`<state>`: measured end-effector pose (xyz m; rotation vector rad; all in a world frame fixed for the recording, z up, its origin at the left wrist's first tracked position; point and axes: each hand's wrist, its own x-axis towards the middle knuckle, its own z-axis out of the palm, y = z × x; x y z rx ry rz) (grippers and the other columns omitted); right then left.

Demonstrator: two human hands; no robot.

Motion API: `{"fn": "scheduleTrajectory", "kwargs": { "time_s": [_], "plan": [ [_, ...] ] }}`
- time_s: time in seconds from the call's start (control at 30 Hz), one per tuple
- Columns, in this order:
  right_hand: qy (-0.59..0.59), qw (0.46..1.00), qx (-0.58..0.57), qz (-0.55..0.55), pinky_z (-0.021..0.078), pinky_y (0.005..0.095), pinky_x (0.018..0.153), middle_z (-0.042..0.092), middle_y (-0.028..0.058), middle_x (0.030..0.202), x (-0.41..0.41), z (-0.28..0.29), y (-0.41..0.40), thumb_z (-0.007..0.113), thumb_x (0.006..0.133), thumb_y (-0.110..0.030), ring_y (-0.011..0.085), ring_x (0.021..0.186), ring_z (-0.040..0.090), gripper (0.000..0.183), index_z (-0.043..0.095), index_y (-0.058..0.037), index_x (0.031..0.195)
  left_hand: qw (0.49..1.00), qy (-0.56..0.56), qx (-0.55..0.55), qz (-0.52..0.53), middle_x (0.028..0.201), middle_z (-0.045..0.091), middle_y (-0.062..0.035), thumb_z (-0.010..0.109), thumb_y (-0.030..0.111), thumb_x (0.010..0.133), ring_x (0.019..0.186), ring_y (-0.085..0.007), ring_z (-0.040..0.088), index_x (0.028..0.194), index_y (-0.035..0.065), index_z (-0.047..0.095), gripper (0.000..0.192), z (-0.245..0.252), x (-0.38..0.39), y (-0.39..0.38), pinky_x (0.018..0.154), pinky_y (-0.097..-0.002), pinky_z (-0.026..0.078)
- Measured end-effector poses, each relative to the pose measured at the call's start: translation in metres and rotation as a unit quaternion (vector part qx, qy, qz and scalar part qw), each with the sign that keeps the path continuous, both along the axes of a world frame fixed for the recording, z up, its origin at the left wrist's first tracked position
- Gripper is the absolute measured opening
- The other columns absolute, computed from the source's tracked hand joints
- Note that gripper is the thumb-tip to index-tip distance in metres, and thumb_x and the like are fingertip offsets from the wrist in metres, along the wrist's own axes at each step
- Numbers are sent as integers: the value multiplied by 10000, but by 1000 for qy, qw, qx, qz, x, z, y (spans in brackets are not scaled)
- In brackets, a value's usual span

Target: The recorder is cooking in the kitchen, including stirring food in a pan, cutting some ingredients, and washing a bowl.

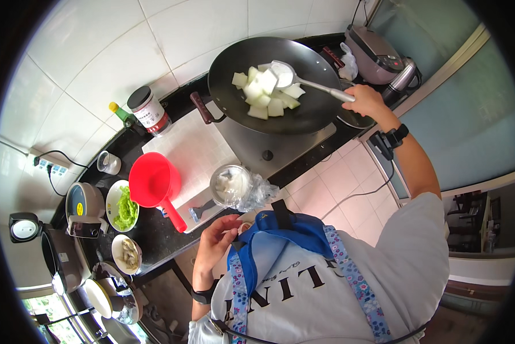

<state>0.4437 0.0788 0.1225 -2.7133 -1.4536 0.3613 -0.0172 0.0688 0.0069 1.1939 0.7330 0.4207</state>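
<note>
A metal ladle [313, 84] is held by its handle in my right hand [364, 101], at the right rim of a dark wok [236, 56]. Its bowl rests over the pale melon-like pieces [259, 96] in the wok and holds something white. My left hand [218, 241] is near my apron, below the counter edge; its fingers are bent and partly hidden, and I cannot tell whether they hold anything. Nearest to it are a metal bowl of white contents [229, 185], with crumpled plastic film [259, 191] beside it, and a red plastic dipper [154, 180].
A lidded jar [150, 112] and a green bottle [126, 117] stand by the tiled wall. Bowls of sliced green vegetable [126, 209] and greyish food [127, 254] sit at the left. A rice cooker [375, 53] and a silver flask [401, 79] are beyond the wok.
</note>
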Motion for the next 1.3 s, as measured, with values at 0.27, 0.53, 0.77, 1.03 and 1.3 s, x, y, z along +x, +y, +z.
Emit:
{"fn": "scheduleTrajectory", "kwargs": {
  "time_s": [0.27,0.53,0.77,1.03,1.3],
  "plan": [
    [102,985,-135,-36,382,253,359,559,62,550,50,91,-9,660,687,-144,109,399,488,211,605,20,808,1000,-23,13,-5,1042,592,-106,536,47,852,997,-158,541,1149,1,483,305,-4,-2,3,881,-275,405],
    [96,951,-251,-155,291,238,355,525,49,509,52,102,12,694,653,-206,104,377,442,186,600,-45,652,999,-27,3,21,1053,589,-115,539,43,848,993,-162,544,1155,-3,478,316,-9,-9,-1,887,-275,403],
    [397,916,-16,-48,243,205,310,489,17,495,17,-73,15,642,744,-217,65,350,419,250,520,-39,619,999,-37,-14,38,1037,590,-104,540,41,846,991,-156,537,1154,-6,478,317,-12,-18,-4,876,-276,410],
    [400,907,105,-71,300,213,324,529,37,532,-3,-70,21,654,744,-166,88,351,448,218,603,22,845,999,13,10,34,1041,586,-99,530,48,855,989,-146,531,1152,-8,475,308,-4,-22,2,863,-265,409],
    [52,998,-30,16,404,246,380,568,37,569,-5,11,28,648,716,-195,105,401,506,223,613,-32,865,1000,-26,2,5,1061,582,-103,548,70,851,994,-147,534,1153,3,476,318,-7,-6,7,867,-262,405]
  ]
}}
